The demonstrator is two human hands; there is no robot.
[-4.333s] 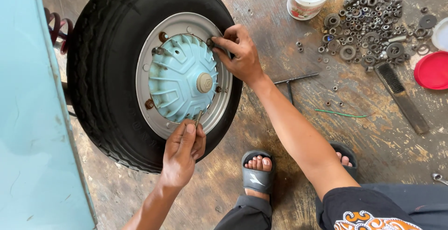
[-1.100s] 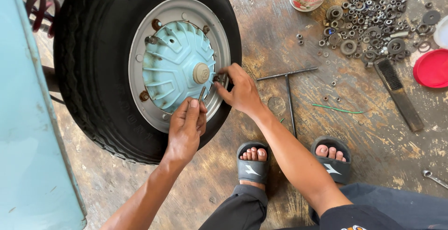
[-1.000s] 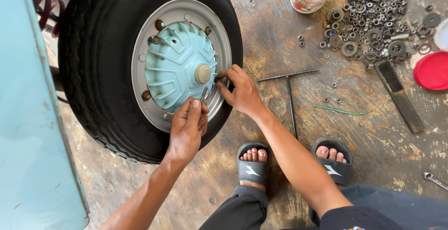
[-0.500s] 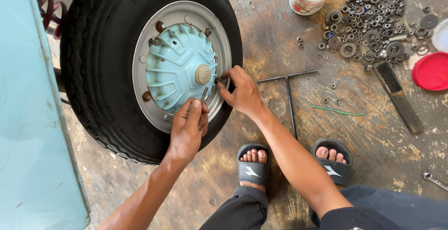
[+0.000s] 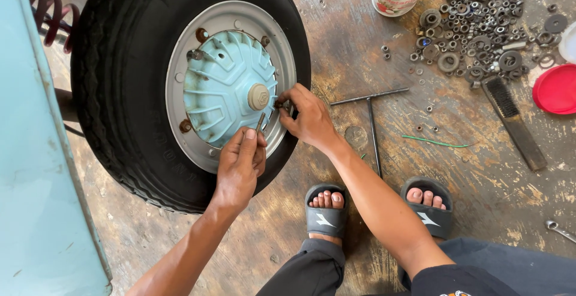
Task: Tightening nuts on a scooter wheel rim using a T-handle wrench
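Left hand [image 5: 241, 163] pinches a thin bolt [image 5: 260, 122] at the hub's [image 5: 225, 92] five o'clock, right hand [image 5: 307, 116] fingers pinched on a small nut [image 5: 279, 104] at four o'clock; loose fingertip grip risks dropping either.

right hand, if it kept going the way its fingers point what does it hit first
Likely the light blue hub cover: the right hand points left, fingertips at a small fastener on the silver rim beside it. Depth is unclear.
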